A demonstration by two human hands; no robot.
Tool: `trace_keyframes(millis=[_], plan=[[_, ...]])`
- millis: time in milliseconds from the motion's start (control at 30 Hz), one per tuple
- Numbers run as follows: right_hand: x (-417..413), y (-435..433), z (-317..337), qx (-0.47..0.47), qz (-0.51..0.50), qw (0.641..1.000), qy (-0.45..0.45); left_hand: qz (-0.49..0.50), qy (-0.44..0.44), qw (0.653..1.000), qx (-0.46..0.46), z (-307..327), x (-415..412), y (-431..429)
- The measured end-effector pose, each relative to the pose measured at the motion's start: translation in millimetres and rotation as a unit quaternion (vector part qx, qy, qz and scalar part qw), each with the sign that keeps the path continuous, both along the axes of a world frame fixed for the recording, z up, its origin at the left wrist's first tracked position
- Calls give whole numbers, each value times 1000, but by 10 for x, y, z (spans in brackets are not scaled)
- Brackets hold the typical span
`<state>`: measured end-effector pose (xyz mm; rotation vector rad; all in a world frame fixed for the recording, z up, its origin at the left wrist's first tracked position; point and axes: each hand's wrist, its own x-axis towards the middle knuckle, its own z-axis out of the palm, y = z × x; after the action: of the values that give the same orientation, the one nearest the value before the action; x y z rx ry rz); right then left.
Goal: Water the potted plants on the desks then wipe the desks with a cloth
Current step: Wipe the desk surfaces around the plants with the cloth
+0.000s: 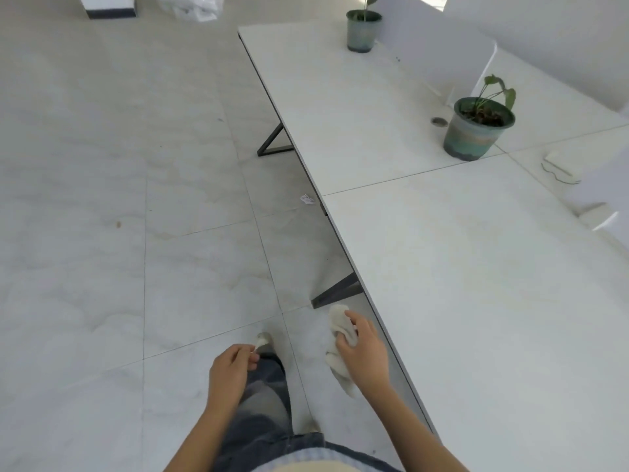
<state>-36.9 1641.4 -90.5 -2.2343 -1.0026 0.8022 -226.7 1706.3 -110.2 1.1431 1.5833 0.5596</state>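
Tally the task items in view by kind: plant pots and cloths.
Green round pots with leafy plants: 2
Off-white crumpled cloth, gripped by the right hand: 1
Total: 3

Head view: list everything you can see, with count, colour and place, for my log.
Desks: several joined, white, right side.
Near potted plant: one, green-grey pot, by a desk seam.
Far potted plant: one, green-grey pot, far end of the desks.
Divider panels: white, upright behind the plants.
Desk legs: dark, under the desks' edge.
Paper scrap: one, white, on the floor.
Plastic bag: one, whitish, top of frame.
Floor: pale grey tiles, left.
Cloth: one, white, gripped by the right hand.
Right hand: beside the desk edge.
Left hand: fingers curled; any hold unclear.
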Motion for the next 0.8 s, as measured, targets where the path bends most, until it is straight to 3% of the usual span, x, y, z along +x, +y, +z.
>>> trace_keyframes(millis=[267, 433, 567, 800], plan=[[571, 1229, -11, 35, -72, 997, -7, -84, -6, 996, 27, -46, 690, 1530], [926, 2083, 50, 89, -188, 978, 9, -146, -10, 986, 77, 130, 1233, 2803], [1069, 2418, 95, 108, -271, 956, 31, -226, -13, 972, 64, 161, 1659, 3304], [1765, 2266, 349, 151, -513, 844, 45, -358, -28, 933, 31, 192, 2306, 3431]])
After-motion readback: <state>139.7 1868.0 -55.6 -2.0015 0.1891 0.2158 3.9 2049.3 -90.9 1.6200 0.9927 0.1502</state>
